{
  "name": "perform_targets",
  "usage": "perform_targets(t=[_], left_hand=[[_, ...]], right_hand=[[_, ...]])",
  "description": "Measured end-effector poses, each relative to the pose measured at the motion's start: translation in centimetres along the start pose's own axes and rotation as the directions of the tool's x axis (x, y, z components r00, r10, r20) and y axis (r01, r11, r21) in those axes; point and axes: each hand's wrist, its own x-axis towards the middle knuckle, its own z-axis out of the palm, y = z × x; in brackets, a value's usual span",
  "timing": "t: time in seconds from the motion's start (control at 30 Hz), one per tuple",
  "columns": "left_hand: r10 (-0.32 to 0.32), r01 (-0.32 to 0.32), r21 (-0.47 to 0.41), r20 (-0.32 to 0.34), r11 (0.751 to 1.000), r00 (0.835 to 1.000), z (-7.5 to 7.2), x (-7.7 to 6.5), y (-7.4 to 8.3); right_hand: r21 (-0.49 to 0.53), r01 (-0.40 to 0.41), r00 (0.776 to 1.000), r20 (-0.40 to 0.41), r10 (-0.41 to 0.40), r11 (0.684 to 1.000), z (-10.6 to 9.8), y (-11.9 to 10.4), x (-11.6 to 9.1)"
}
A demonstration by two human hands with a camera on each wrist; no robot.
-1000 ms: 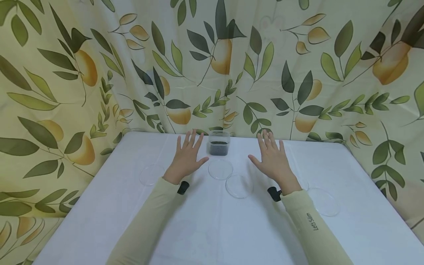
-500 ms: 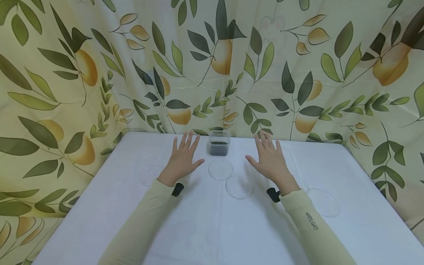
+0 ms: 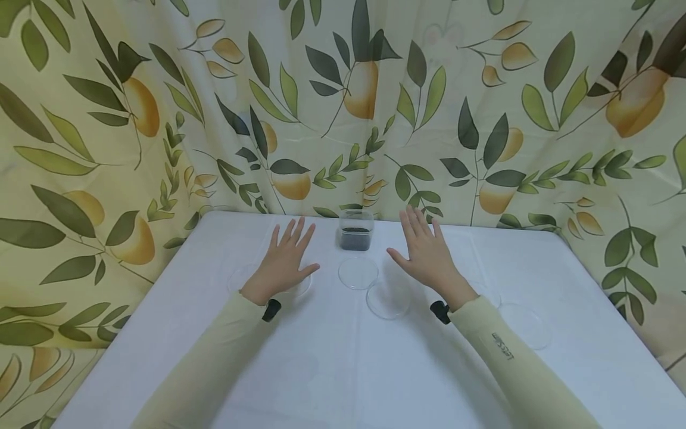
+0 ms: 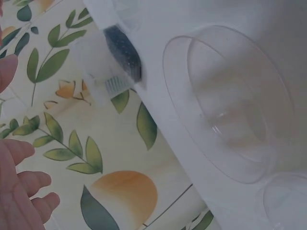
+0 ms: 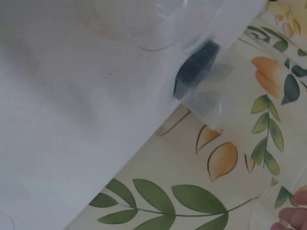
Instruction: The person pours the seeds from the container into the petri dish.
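In the head view both hands are held up over the white table with nothing in them. My left hand (image 3: 281, 262), fingers spread, overlaps two clear round dishes that look like petri dishes; one dish rim (image 3: 309, 286) shows by its thumb. Fingers straight and thumb out, my right hand (image 3: 431, 257) is to the right of the middle dishes. Between the hands, at the back, stands a clear plastic box (image 3: 355, 239) partly filled with something dark. Nearer lie two more clear dishes, one (image 3: 358, 274) close behind the other (image 3: 388, 300). Fingertips (image 4: 43, 206) show in the left wrist view.
Two further clear dishes lie to the right, one partly behind the right forearm, the other (image 3: 524, 326) nearer the front. A curtain (image 3: 343, 143) printed with leaves and fruit hangs behind the white table (image 3: 332, 369). Black wrist cameras are worn on both wrists.
My left hand has moved left and slightly nearer, baring part of a dish by its thumb. The right hand has shifted a little left. The box and dishes have stayed put.
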Motion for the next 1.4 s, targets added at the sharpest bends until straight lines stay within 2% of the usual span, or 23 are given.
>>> perform_targets(t=[0.2,0.4,0.5,0.67,1.07,1.4], left_hand=[[0.042,-0.042,-0.005,0.012,0.999,0.999,-0.1,-0.6,-0.8],[0.093,-0.093,-0.007,0.052,0.996,0.994,-0.2,-1.5,-1.7],[0.108,-0.109,0.004,0.069,0.994,0.992,-0.1,-2.0,-2.3],[0.144,-0.146,0.029,0.061,0.989,0.988,0.0,-2.6,-3.2],[0.158,-0.165,0.072,0.091,0.984,0.983,0.8,-3.5,-5.5],[0.179,-0.194,0.087,0.154,0.977,0.972,1.3,-3.2,-6.4]], right_hand=[[0.006,0.061,0.998,-0.021,-0.061,0.998,0.9,0.1,0.8],[-0.005,0.127,0.990,-0.062,-0.127,0.992,2.0,0.8,1.4],[0.002,0.144,0.988,-0.058,-0.144,0.990,2.4,1.2,1.7],[0.028,0.160,0.986,-0.058,-0.158,0.987,3.1,1.5,2.3],[0.103,0.192,0.981,-0.036,-0.189,0.976,3.9,2.4,4.0],[0.184,0.196,0.979,0.015,-0.203,0.963,4.6,2.9,5.7]])
